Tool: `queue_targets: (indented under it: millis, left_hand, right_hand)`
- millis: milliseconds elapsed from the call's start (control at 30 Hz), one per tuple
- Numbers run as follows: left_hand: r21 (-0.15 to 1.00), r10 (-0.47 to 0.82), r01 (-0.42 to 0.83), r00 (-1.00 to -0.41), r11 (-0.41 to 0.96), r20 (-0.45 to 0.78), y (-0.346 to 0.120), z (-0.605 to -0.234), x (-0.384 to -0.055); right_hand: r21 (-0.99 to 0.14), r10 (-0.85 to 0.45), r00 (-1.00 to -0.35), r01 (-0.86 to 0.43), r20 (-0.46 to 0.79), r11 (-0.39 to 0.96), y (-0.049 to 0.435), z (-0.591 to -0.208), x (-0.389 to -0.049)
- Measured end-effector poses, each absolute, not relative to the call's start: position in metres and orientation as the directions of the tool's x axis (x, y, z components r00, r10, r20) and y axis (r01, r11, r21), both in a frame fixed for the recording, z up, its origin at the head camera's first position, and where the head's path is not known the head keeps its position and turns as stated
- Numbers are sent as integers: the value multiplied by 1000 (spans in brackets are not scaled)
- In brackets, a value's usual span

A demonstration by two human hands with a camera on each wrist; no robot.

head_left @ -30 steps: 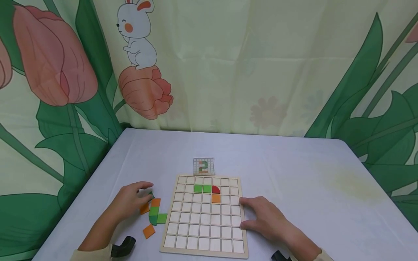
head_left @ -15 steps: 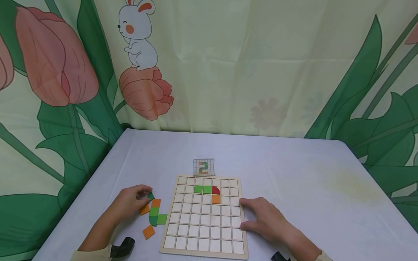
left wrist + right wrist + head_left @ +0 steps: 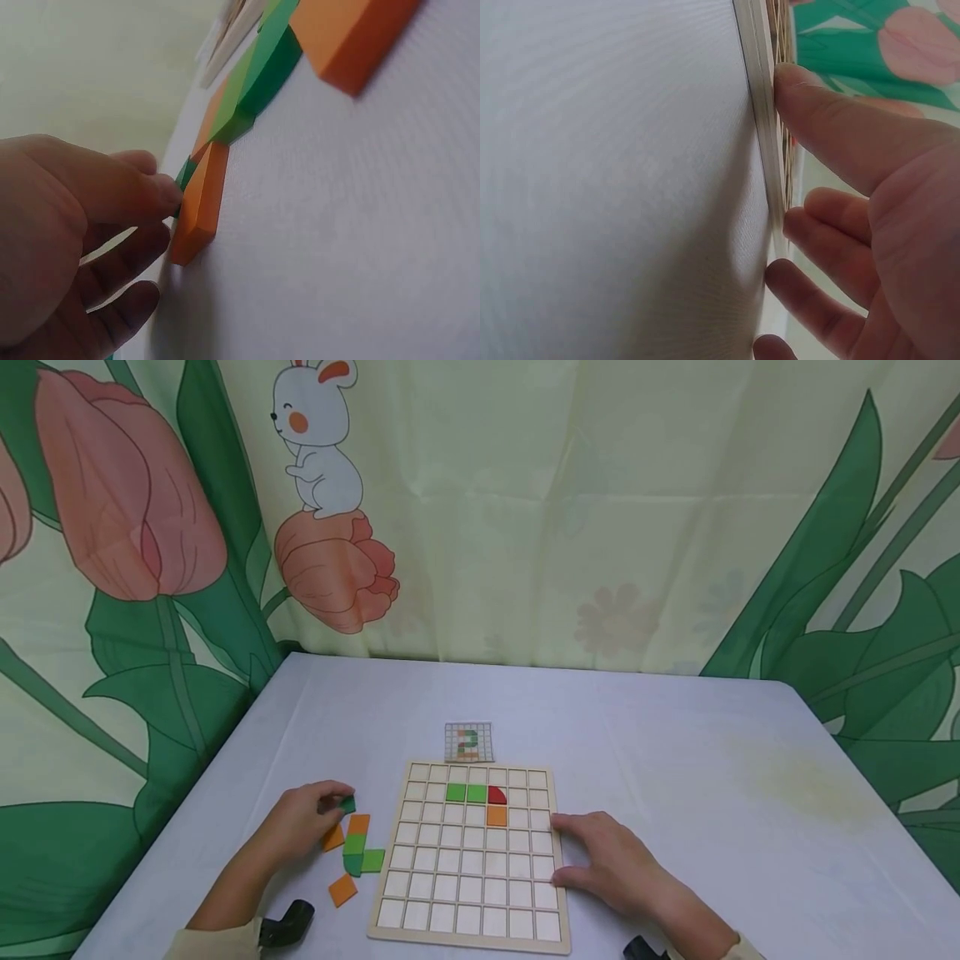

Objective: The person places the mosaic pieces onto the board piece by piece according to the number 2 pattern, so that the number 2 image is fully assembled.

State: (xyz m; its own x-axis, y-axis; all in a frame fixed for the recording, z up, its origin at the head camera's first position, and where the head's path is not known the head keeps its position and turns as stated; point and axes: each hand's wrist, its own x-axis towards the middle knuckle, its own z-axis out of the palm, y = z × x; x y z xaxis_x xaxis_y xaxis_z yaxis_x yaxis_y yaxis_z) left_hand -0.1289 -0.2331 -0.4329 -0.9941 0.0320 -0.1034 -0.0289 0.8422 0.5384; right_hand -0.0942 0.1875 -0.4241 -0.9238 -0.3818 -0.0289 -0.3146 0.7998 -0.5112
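Note:
My left hand [image 3: 302, 817] pinches a dark green block [image 3: 347, 805] between thumb and fingertips, low over the table left of the wooden grid board [image 3: 468, 941]. In the left wrist view the hand partly hides this dark green block [image 3: 184, 177], beside an orange block [image 3: 201, 201]. My right hand [image 3: 611, 860] touches the board's right edge with thumb and fingertips. The right wrist view shows its thumb on the board's rim [image 3: 759, 90], fingers loosely bent. On the board lie two light green squares [image 3: 466, 793], a red quarter-round block [image 3: 497, 795] and an orange square [image 3: 497, 816].
Between left hand and board lie another orange block [image 3: 359, 824], a light green block [image 3: 355, 844], a dark green rounded block [image 3: 352, 865], a green square [image 3: 372, 860] and a loose orange square [image 3: 342, 890]. A small pattern card [image 3: 468, 742] lies behind the board.
My left thumb and fingers have closed on the dark green block, which has turned and shifted slightly in their pinch. The right hand stays at the board's edge.

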Motion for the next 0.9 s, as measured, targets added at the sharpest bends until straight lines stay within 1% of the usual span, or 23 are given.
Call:
queue_targets:
  millis: [333, 533, 767, 900]
  left_hand:
    - [536, 33, -8, -997, 844, -68, -227, -430, -131]
    - [552, 43, -9, -996, 834, -82, -225, -429, -133]
    - [558, 42, -18, -995, 830, -95, -224, -429, -135]
    - [558, 38, -26, -994, 830, -102, -223, -432, -136]
  right_hand:
    - [-516, -403, -915, -345, -1, 784, 190, -423, -94]
    - [-515, -405, -914, -349, 5, 783, 189, -424, -95]
    - [-518, -377, -926, -317, -11, 794, 187, -424, -95]
    - [-511, -396, -918, -343, 6, 788, 190, -425, -95]
